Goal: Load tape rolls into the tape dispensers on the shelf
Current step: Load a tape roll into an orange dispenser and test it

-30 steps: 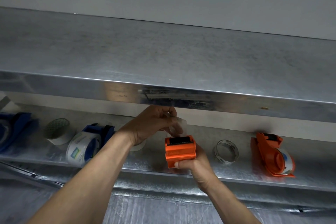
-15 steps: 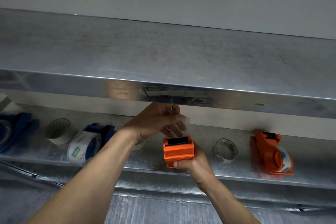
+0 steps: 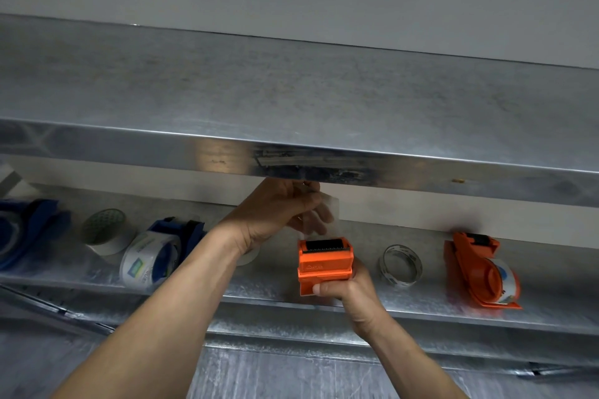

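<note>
My right hand [image 3: 348, 290] grips an orange tape dispenser [image 3: 325, 262] from below, its toothed cutter end facing up, just above the lower shelf [image 3: 405, 304]. A strip of clear tape [image 3: 319, 215] rises from the cutter end, and my left hand [image 3: 275, 214] pinches its free end right under the upper shelf's edge. A second orange dispenser [image 3: 479, 272] holding a roll lies at the right. A blue dispenser [image 3: 162, 249] with a white roll lies at the left, and another blue one [image 3: 22, 233] at the far left.
A loose white tape roll [image 3: 107, 232] stands between the blue dispensers. A thin, nearly spent clear roll [image 3: 400, 266] lies right of my right hand. The metal upper shelf [image 3: 291, 100] overhangs close above my hands. A grey wall is behind.
My left hand has drawn the clear tape a little further up out of the orange dispenser. My right hand and the dispenser have hardly moved.
</note>
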A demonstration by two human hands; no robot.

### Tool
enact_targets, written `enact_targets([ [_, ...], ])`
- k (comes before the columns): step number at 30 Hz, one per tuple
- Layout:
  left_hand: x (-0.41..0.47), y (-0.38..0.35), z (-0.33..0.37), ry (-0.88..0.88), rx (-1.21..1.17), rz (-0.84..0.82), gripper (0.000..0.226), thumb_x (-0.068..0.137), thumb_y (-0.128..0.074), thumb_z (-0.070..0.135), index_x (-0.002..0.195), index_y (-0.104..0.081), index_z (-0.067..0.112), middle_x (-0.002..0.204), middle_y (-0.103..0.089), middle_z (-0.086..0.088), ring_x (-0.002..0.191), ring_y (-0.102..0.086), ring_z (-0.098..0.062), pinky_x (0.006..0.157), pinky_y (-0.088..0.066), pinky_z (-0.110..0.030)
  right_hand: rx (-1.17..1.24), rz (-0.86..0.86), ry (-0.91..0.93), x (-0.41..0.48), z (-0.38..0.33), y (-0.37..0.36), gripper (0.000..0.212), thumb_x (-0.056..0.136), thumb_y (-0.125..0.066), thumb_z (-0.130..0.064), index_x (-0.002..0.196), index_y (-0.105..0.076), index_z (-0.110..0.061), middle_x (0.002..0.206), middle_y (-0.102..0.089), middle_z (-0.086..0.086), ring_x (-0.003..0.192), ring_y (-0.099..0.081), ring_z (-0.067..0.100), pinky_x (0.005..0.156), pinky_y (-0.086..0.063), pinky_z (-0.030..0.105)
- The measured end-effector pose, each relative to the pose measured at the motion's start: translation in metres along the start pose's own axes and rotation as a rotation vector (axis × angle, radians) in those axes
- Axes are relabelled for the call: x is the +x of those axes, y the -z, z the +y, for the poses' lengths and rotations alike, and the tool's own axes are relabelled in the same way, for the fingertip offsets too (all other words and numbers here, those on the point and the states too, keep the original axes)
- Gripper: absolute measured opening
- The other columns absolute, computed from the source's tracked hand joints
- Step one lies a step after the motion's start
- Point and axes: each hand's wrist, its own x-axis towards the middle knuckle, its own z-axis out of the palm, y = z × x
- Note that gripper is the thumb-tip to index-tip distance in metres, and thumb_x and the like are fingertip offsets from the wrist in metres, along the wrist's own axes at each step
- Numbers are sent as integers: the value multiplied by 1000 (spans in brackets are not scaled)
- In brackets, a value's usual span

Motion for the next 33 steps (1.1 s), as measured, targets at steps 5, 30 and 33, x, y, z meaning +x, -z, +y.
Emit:
enact_targets([
  [5, -1, 0, 2, 22, 10, 15, 24, 97, -54, 7, 104, -56, -15, 84, -75, -15, 76, -72, -37, 78, -56, -50, -26, -32, -12, -1, -2, 3, 58, 45, -74, -4, 102, -65, -10, 83, -77, 4, 80, -72, 17, 70, -55, 28],
  [30, 3, -4, 9, 18, 145, 106, 21, 99, -55, 17, 101, -71, 4, 92, -77, -7, 85, -74, -22, 82, -59, -41, -111, -102, -78, 6, 0, 5, 56, 55, -78, -18, 108, -63, -22, 94, -77, 1, 90, -73, 17, 80, -54, 32],
  [33, 5, -1, 7, 16, 127, 133, 21, 98, -56, 21, 94, -72, 9, 90, -76, -6, 83, -74, -23, 81, -60, -42, -119, -122, -76, 8, 1, 8, 60, 55, -78, -16, 112, -61, -21, 99, -76, 3, 93, -72, 19, 81, -57, 35],
])
